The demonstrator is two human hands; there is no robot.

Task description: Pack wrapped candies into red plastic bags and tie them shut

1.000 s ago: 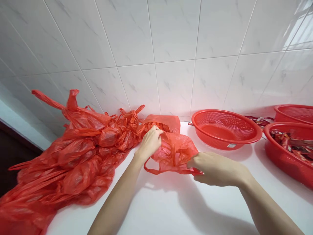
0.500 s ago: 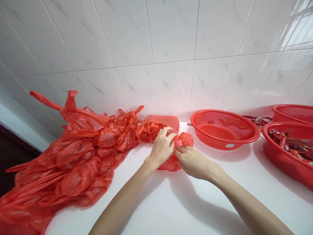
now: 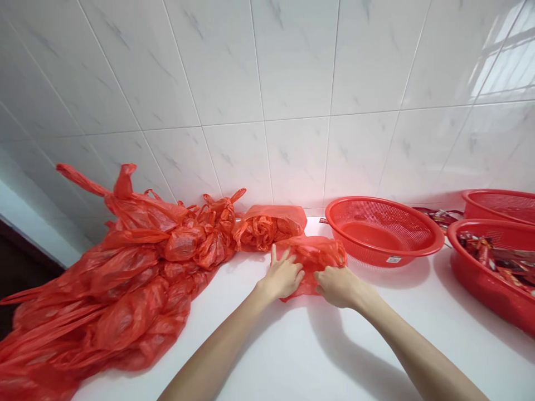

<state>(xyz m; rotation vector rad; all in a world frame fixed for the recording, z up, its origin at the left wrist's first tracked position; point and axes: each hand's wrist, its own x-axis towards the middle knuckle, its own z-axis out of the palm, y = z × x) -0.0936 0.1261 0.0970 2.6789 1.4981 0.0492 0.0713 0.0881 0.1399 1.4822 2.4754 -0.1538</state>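
Note:
A thin red plastic bag (image 3: 312, 259) is spread wide between my two hands, just above the white surface. My left hand (image 3: 283, 277) has hold of its left side, with some fingers fanned over the film. At the bag's right side, my right hand (image 3: 337, 285) is closed on the film with its fingers curled. Directly behind the bag, another red bag (image 3: 288, 213) lies on its side with crumpled red plastic bags (image 3: 261, 231) bunched in its mouth.
A large heap of filled, knotted red bags (image 3: 134, 301) covers the left side. To the right stand a red perforated basket (image 3: 384, 256) and a red basin (image 3: 489, 287) with small wrapped packets. Another red basket (image 3: 501, 203) is behind it. A tiled wall (image 3: 296, 161) closes off the back.
The bag has gone from bunched up between my fingers to spread out wide. My right hand has moved slightly to the right, widening the gap between my hands.

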